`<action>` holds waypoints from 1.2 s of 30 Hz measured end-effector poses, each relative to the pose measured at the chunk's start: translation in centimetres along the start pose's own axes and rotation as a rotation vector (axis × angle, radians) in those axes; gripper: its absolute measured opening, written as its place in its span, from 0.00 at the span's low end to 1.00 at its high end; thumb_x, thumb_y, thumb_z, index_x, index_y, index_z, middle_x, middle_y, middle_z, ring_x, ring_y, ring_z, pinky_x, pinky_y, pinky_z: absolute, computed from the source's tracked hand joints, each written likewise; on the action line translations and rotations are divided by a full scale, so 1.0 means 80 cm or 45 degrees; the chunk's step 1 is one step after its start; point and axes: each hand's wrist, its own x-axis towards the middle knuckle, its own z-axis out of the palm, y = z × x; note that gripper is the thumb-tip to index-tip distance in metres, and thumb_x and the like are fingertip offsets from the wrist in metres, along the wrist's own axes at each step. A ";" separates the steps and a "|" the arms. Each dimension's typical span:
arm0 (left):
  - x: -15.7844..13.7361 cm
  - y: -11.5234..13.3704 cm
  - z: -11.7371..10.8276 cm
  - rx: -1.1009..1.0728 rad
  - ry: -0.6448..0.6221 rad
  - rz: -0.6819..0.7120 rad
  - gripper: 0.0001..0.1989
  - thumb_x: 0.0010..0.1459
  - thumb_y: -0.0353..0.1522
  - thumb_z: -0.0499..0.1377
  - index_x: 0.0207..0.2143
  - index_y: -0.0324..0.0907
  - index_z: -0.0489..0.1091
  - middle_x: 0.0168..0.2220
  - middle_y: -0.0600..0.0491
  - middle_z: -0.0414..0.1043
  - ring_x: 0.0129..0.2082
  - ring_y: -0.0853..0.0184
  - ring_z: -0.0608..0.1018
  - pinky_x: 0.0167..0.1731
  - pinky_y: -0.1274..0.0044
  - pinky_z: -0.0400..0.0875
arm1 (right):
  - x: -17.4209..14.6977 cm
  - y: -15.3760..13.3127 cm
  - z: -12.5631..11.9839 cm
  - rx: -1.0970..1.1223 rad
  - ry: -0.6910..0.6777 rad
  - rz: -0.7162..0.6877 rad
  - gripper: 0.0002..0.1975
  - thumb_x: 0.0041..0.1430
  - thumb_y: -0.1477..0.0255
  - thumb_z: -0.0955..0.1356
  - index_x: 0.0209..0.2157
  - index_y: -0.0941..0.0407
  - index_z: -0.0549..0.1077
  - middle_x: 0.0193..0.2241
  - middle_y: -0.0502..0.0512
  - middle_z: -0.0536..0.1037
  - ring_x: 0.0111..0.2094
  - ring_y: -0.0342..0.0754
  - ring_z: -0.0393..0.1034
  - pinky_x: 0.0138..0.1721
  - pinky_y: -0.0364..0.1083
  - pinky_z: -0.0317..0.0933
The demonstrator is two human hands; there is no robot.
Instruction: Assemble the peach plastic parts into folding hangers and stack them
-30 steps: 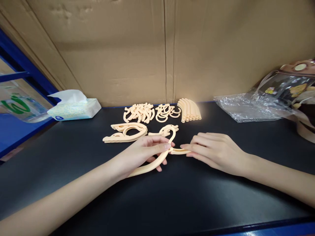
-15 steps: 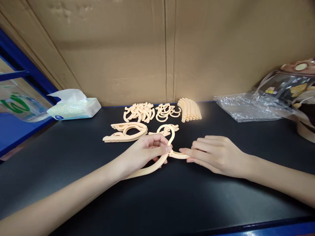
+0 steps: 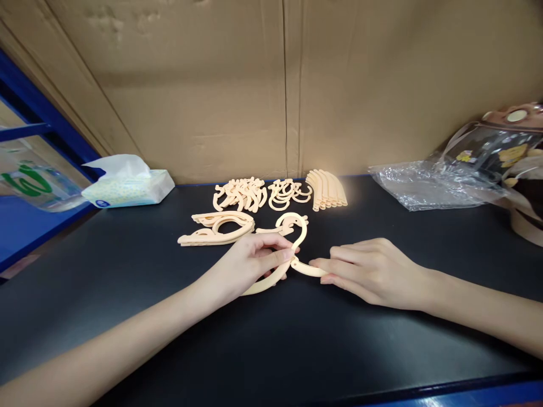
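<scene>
A cream plastic folding hanger point(image 3: 271, 281) with a curved hook is held above the black table. My left hand point(image 3: 250, 260) pinches it at the joint below the hook, thumb on top. One curved arm passes down and left beneath that hand. My right hand point(image 3: 373, 271) grips the far end of the other, short arm, its fingers closed and partly hiding it. Just behind my left hand lie folded hangers point(image 3: 216, 237) in a stack. A few loose pieces point(image 3: 271, 230) lie behind the hook, partly covered by it.
Along the back lie a pile of short curved parts point(image 3: 241, 195), a pile of hooks point(image 3: 282, 195) and a row of curved arms point(image 3: 327, 189). A tissue pack point(image 3: 131, 189) stands at left. A clear plastic bag point(image 3: 428, 183) and a transparent handbag point(image 3: 483, 147) are at right.
The hanger has turned in my hands: its hook has shifted slightly right, and its left arm now shows less beyond my left hand. Both hands have stayed nearly in place.
</scene>
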 end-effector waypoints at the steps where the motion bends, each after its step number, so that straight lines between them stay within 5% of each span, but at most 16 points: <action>1: 0.000 0.000 0.000 0.013 0.005 -0.003 0.14 0.56 0.40 0.60 0.34 0.38 0.73 0.30 0.55 0.66 0.28 0.71 0.68 0.28 0.79 0.60 | 0.000 0.000 0.000 0.014 -0.009 0.010 0.16 0.70 0.68 0.58 0.45 0.57 0.74 0.24 0.48 0.74 0.22 0.40 0.67 0.23 0.43 0.54; 15: -0.001 -0.001 0.000 0.053 -0.015 -0.038 0.14 0.57 0.42 0.59 0.32 0.39 0.72 0.25 0.58 0.61 0.26 0.72 0.62 0.25 0.80 0.56 | 0.000 -0.001 -0.006 0.211 -0.121 0.120 0.18 0.71 0.67 0.56 0.45 0.55 0.75 0.25 0.49 0.74 0.22 0.39 0.69 0.23 0.41 0.53; 21: -0.005 0.003 0.006 0.166 -0.041 0.016 0.13 0.60 0.40 0.55 0.34 0.39 0.70 0.29 0.55 0.68 0.29 0.69 0.70 0.30 0.79 0.64 | -0.001 0.006 -0.003 0.180 -0.107 0.081 0.16 0.70 0.67 0.58 0.44 0.56 0.75 0.25 0.48 0.74 0.22 0.40 0.68 0.23 0.42 0.54; 26: -0.018 0.005 0.017 0.833 -0.011 0.189 0.12 0.67 0.37 0.45 0.40 0.43 0.66 0.26 0.57 0.70 0.24 0.69 0.71 0.24 0.79 0.58 | -0.003 0.018 0.003 0.202 -0.039 0.128 0.17 0.65 0.59 0.64 0.38 0.58 0.76 0.23 0.48 0.74 0.22 0.41 0.67 0.26 0.43 0.55; 29: -0.021 0.003 0.021 1.262 -0.012 0.323 0.10 0.66 0.38 0.47 0.39 0.42 0.62 0.25 0.55 0.70 0.23 0.65 0.73 0.22 0.78 0.55 | -0.001 0.020 0.002 0.220 -0.058 0.225 0.20 0.59 0.55 0.67 0.37 0.59 0.76 0.23 0.48 0.74 0.23 0.42 0.67 0.27 0.43 0.57; 36: -0.015 -0.007 0.022 1.576 0.007 0.503 0.14 0.67 0.44 0.46 0.35 0.43 0.57 0.24 0.54 0.72 0.21 0.63 0.75 0.19 0.78 0.51 | 0.003 0.019 0.001 0.174 -0.012 0.349 0.27 0.55 0.50 0.68 0.44 0.59 0.72 0.32 0.56 0.76 0.34 0.50 0.69 0.34 0.47 0.61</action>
